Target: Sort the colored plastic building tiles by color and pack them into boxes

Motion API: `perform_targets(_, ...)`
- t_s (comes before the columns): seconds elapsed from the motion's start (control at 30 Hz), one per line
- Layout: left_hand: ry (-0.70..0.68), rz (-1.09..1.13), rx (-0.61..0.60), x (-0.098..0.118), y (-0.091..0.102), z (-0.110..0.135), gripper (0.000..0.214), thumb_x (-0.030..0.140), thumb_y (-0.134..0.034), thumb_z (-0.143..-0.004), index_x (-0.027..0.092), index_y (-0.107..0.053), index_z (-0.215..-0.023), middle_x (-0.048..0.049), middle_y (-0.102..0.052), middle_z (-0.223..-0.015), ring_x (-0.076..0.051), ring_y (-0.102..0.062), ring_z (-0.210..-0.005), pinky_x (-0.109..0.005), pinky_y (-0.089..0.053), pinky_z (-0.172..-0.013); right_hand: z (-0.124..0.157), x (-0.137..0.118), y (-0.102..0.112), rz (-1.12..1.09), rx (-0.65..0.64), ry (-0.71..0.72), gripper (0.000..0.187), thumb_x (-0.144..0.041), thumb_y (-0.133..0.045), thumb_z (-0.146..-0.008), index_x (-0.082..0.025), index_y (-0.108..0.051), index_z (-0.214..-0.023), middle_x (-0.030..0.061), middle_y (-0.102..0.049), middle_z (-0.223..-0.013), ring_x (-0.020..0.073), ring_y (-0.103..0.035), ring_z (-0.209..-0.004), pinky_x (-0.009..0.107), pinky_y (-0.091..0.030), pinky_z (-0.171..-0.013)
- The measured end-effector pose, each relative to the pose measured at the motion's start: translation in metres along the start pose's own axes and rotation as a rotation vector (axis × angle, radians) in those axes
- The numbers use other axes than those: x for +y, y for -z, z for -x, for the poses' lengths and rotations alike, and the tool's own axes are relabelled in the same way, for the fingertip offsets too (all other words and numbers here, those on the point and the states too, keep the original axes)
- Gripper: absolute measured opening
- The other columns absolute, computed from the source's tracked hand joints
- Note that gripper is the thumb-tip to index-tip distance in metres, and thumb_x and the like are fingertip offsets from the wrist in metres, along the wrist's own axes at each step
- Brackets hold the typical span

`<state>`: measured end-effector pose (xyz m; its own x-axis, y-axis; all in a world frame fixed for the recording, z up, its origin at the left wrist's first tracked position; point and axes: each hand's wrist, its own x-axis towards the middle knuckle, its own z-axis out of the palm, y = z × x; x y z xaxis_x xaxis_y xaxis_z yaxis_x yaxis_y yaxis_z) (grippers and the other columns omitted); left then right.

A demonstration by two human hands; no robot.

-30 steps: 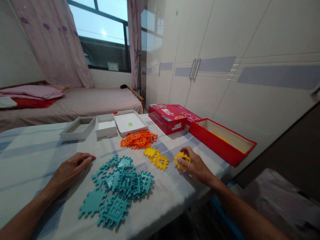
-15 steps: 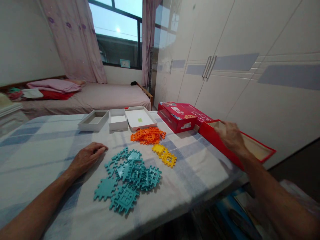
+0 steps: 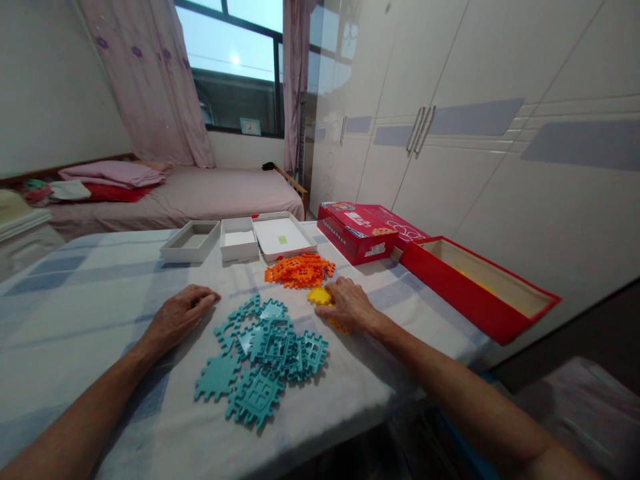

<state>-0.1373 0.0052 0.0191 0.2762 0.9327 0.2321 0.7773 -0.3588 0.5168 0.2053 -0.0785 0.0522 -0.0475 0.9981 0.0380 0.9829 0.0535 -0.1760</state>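
My right hand (image 3: 351, 303) is over the small group of yellow interlocking tiles (image 3: 319, 297), thumb and fingers closed about one of them and hiding part of the group. On the cloth to the left lies my left hand (image 3: 185, 313), its fingers curled together with nothing visible in them. Between the hands spreads a heap of teal interlocking tiles (image 3: 273, 347), with toothed edges, some with window patterns. Orange tiles (image 3: 300, 270) are piled just beyond the yellow ones. At the right, a long red open box (image 3: 450, 290) has something yellow inside.
A red printed box (image 3: 357, 233) stands at the back right against the long box. Along the far edge are a shallow grey-white tray (image 3: 190, 253), a smaller white box (image 3: 239, 252) and a wide white lid (image 3: 285, 253). White wardrobe doors (image 3: 465, 187) rise behind, at the right.
My right hand has left the long red box and come left to the yellow tiles, closing on one. Yellow now shows inside that box. My left hand stays in place.
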Motion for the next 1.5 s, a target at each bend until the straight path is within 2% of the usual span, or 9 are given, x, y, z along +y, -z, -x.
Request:
perform_targets(0.27,-0.001,0.003,0.01,0.0,-0.001,0.0,0.046,0.054,-0.04,-0.076,0.02,-0.069,-0.086,-0.006,-0.069,-0.095,-0.022,-0.063,-0.087,-0.028,-0.047,-0.078,-0.013,0.02,-0.009,-0.275,0.065,-0.008,0.031,-0.04,-0.065,-0.071,-0.017,-0.056,-0.09,0.0043,-0.055,-0.093,0.0146,-0.051,-0.082,0.024,-0.037,-0.069)
perform_targets(0.47,-0.004,0.004,0.004,0.003,0.001,0.0,0.048,0.055,-0.039,-0.075,0.018,-0.069,-0.085,-0.0072,-0.069,-0.094,-0.023,-0.064,-0.087,-0.029,-0.047,-0.078,-0.003,0.042,0.028,-0.545,0.164,-0.047,0.022,-0.038,-0.05,-0.08,-0.017,-0.053,-0.076,-0.0015,-0.053,-0.068,0.0114,-0.048,-0.064,0.023,-0.035,-0.059)
perform_targets(0.6,-0.006,0.004,-0.008,0.005,0.002,0.0,0.048,0.055,-0.039,-0.075,0.019,-0.069,-0.086,-0.007,-0.069,-0.094,-0.023,-0.063,-0.088,-0.029,-0.046,-0.08,0.021,0.044,0.042,-0.672,-0.013,0.072,0.025,-0.042,-0.05,-0.081,-0.018,-0.053,-0.08,0.001,-0.058,-0.079,0.013,-0.051,-0.07,0.024,-0.039,-0.063)
perform_targets(0.67,0.002,0.0,-0.002,0.005,0.002,0.001,0.047,0.055,-0.038,-0.075,0.02,-0.068,-0.085,-0.0067,-0.069,-0.094,-0.022,-0.063,-0.088,-0.029,-0.046,-0.08,0.033,0.039,0.036,-0.617,-0.104,0.174,0.021,-0.039,-0.051,-0.081,-0.018,-0.054,-0.083,0.0034,-0.059,-0.094,0.0149,-0.053,-0.082,0.027,-0.042,-0.073)
perform_targets(0.77,0.014,-0.004,0.01,0.008,0.003,0.001,0.046,0.054,-0.039,-0.074,0.02,-0.068,-0.084,-0.0065,-0.069,-0.094,-0.022,-0.064,-0.087,-0.029,-0.047,-0.078,0.048,0.029,0.02,-0.42,-0.097,0.198,0.016,-0.033,-0.055,-0.08,-0.019,-0.052,-0.088,0.0057,-0.057,-0.106,0.0187,-0.051,-0.097,0.033,-0.039,-0.087)
perform_targets(0.97,-0.007,0.015,0.02,0.009,0.003,0.002,0.044,0.054,-0.04,-0.075,0.02,-0.068,-0.082,-0.0075,-0.069,-0.092,-0.022,-0.063,-0.086,-0.032,-0.047,-0.079,0.058,0.024,0.007,-0.317,0.003,0.198,0.016,-0.03,-0.058,-0.079,-0.019,-0.049,-0.085,0.0037,-0.053,-0.094,0.0158,-0.05,-0.085,0.028,-0.04,-0.076)
perform_targets(1.17,-0.02,0.027,0.01,0.002,0.001,0.0,0.044,0.053,-0.041,-0.076,0.02,-0.068,-0.083,-0.007,-0.068,-0.093,-0.022,-0.063,-0.086,-0.03,-0.047,-0.08,0.022,0.017,0.012,-0.539,0.136,0.041,0.032,-0.034,-0.062,-0.077,-0.017,-0.054,-0.104,0.0053,-0.059,-0.1,0.0157,-0.055,-0.09,0.028,-0.042,-0.081)
perform_targets(1.33,-0.001,0.026,0.008,0.005,0.002,0.001,0.044,0.055,-0.041,-0.075,0.022,-0.067,-0.083,-0.0072,-0.07,-0.093,-0.023,-0.063,-0.088,-0.031,-0.047,-0.081,-0.015,-0.003,0.001,-0.307,0.026,0.015,0.028,-0.035,-0.062,-0.076,-0.015,-0.063,-0.095,0.0091,-0.064,-0.101,0.0206,-0.056,-0.094,0.03,-0.041,-0.081)
perform_targets(1.5,-0.004,0.036,0.005,0.007,0.003,0.001,0.044,0.054,-0.04,-0.076,0.021,-0.068,-0.084,-0.0069,-0.069,-0.094,-0.023,-0.063,-0.089,-0.031,-0.046,-0.081,-0.017,-0.009,-0.007,-0.23,0.01,-0.061,0.042,-0.042,-0.064,-0.073,-0.015,-0.061,-0.105,0.0118,-0.063,-0.107,0.0242,-0.056,-0.1,0.03,-0.042,-0.079)
